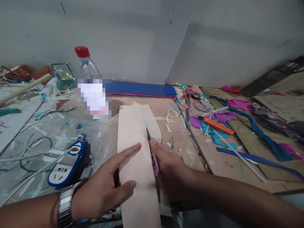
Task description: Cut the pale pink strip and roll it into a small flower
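A long pale peach sheet (139, 177), folded over itself, lies up the middle of the table and hangs past its near edge. My left hand (102, 186) rests on its left side, thumb and index finger spread apart; the other fingers are partly hidden beneath. My right hand (168, 158) is closed around the pink handle of a small knife (155, 161). The dark pointed blade lies along the fold, between the sheet's layers, with its tip directed away from me.
A blue-and-white power socket (67, 164) with cables sits at left. Behind stand a red-capped bottle (89, 65) and a blue strip (142, 88). At right are an orange cutter (218, 125), a tape roll (172, 114), a metal bar (193, 136) and coloured scraps.
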Demonstrator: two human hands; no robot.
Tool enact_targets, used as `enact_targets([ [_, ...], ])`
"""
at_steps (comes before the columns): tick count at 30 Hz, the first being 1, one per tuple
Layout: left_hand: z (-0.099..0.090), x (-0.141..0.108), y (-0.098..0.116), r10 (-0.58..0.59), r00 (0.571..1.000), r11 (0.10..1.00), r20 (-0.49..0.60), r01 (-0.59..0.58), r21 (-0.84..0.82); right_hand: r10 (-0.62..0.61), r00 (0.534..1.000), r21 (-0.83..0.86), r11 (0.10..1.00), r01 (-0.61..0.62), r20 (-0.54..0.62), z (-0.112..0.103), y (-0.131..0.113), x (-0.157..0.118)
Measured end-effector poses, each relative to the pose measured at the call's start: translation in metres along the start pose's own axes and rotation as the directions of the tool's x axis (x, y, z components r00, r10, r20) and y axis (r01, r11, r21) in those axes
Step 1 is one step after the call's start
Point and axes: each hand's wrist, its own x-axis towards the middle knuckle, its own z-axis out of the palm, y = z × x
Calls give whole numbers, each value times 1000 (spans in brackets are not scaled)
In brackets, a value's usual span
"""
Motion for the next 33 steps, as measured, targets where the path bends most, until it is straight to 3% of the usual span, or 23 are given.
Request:
enact_targets([
  [3, 0, -1, -2, 24, 1000, 999, -7, -24, 25, 60, 998, 120, 991, -62, 13, 1, -1, 0],
  [11, 0, -1, -1, 26, 1000, 1000, 2, -26, -3, 65, 998, 195, 978, -69, 27, 0, 0, 1],
  [16, 0, -2, -2, 39, 999, 999, 9, -39, 1, 106, 994, 199, 974, -110, 31, -2, 0, 0],
  [33, -3, 1, -4, 58, 998, 998, -24, -58, 8, 32, 998, 174, 984, -40, 45, -1, 0, 0],
])
